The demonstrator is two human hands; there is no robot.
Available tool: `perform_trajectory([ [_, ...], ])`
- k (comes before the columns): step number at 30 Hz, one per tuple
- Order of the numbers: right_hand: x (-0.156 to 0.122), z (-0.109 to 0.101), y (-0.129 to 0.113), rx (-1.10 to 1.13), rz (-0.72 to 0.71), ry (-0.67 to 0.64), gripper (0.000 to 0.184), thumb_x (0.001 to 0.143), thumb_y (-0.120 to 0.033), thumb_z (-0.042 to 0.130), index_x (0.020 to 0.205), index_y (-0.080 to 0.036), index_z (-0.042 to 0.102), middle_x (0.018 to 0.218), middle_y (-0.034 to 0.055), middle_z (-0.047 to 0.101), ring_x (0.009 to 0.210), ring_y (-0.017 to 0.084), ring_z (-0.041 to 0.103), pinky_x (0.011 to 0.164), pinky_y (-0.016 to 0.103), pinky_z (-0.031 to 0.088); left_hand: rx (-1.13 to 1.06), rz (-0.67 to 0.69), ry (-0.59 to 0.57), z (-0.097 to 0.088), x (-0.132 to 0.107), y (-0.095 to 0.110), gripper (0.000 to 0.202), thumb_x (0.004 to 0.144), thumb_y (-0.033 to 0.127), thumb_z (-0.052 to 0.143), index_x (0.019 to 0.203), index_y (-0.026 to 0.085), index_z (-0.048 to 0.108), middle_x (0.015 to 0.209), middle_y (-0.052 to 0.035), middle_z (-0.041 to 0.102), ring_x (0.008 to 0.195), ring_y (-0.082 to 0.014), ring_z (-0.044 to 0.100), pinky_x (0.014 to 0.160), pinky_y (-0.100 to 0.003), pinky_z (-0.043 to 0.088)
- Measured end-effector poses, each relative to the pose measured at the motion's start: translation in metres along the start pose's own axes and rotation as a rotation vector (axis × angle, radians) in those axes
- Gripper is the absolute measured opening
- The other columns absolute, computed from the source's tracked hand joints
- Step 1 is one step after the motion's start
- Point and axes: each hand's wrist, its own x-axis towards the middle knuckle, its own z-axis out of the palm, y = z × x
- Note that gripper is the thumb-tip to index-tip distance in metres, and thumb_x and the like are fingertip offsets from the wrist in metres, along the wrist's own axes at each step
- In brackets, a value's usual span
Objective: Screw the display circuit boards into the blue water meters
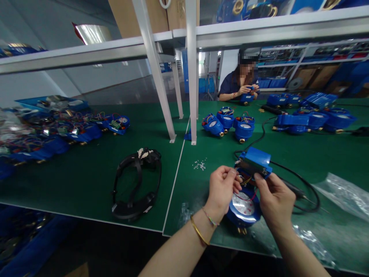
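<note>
- Left hand point(221, 188) curls fingers at wires point(247, 180), grip unclear; tugging might loosen one.
- Blue meter point(244, 209), between both hands near the table point(213, 150) edge, might slide.
- Right hand point(276, 196) grips blue housing point(256, 156); slipping could strain wires.

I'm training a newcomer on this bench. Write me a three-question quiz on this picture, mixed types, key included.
1. Multiple choice: Which of the camera wearer's wrists carries the smooth gold metal bangle?
A) Left
B) Right
C) Both

2. True or false: The black strapped headgear lies to the left of the scattered tiny white pieces.

3. Short answer: What does the camera wearer's right hand hold above the round blue meter with the white dial?

Key:
1. A
2. True
3. A blue plastic housing with a curved top
</note>
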Motion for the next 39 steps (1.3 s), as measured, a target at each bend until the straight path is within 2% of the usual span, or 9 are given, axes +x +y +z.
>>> perform_trajectory([
  [6,-0.001,0.000,0.001,-0.006,-0.005,0.008,0.035,0.083,-0.048,0.066,0.090,-0.014,0.071,0.082,0.0061,0.068,0.066,0.016,0.057,0.058,0.024,0.046,0.035,0.038,0.021,0.000,-0.001,-0.001,0.013,0.074,0.023,0.066,0.073,0.014,0.057,0.055,0.0036,0.057,0.042,-0.0042,0.047,0.042,-0.015,0.035],
  [16,-0.001,0.001,0.002,-0.010,-0.046,0.027,0.031,0.084,-0.043,0.067,0.094,-0.015,0.073,0.083,0.0047,0.069,0.066,0.013,0.058,0.061,0.020,0.046,0.047,0.005,-0.061,-0.006,0.001,0.000,0.017,0.070,0.025,0.069,0.069,0.015,0.056,0.053,0.0034,0.058,0.041,-0.0045,0.046,0.042,-0.015,0.034],
  [23,-0.001,0.003,0.003,0.094,0.039,0.031,0.032,0.080,-0.044,0.070,0.094,-0.015,0.074,0.086,0.0058,0.071,0.069,0.015,0.062,0.064,0.022,0.050,0.033,-0.017,-0.055,-0.007,0.001,0.002,0.020,0.068,0.028,0.071,0.076,0.015,0.057,0.050,0.0028,0.060,0.038,-0.0058,0.046,0.042,-0.017,0.034],
  [29,0.001,0.005,0.001,0.166,0.136,0.031,0.034,0.076,-0.044,0.073,0.092,-0.014,0.074,0.089,0.0074,0.072,0.073,0.019,0.066,0.067,0.027,0.054,0.026,-0.006,-0.057,-0.007,0.003,0.004,0.017,0.067,0.024,0.072,0.070,0.013,0.059,0.052,0.0001,0.063,0.037,-0.0038,0.044,0.042,-0.016,0.032],
  [35,0.002,0.006,0.003,0.189,0.158,0.039,0.034,0.075,-0.045,0.074,0.090,-0.015,0.074,0.089,0.0074,0.072,0.073,0.019,0.066,0.068,0.027,0.055,0.004,-0.074,-0.033,-0.007,0.003,0.008,0.017,0.062,0.021,0.077,0.069,0.011,0.065,0.060,-0.0034,0.068,0.049,-0.0072,0.058,0.050,-0.017,0.044],
  [39,0.002,0.006,0.003,0.197,0.162,0.029,0.033,0.075,-0.045,0.074,0.090,-0.015,0.074,0.088,0.0066,0.072,0.071,0.017,0.065,0.065,0.025,0.054,-0.010,-0.087,-0.034,-0.008,0.003,0.009,0.017,0.062,0.021,0.078,0.068,0.011,0.065,0.060,-0.0033,0.068,0.049,-0.0078,0.059,0.052,-0.018,0.047],
])
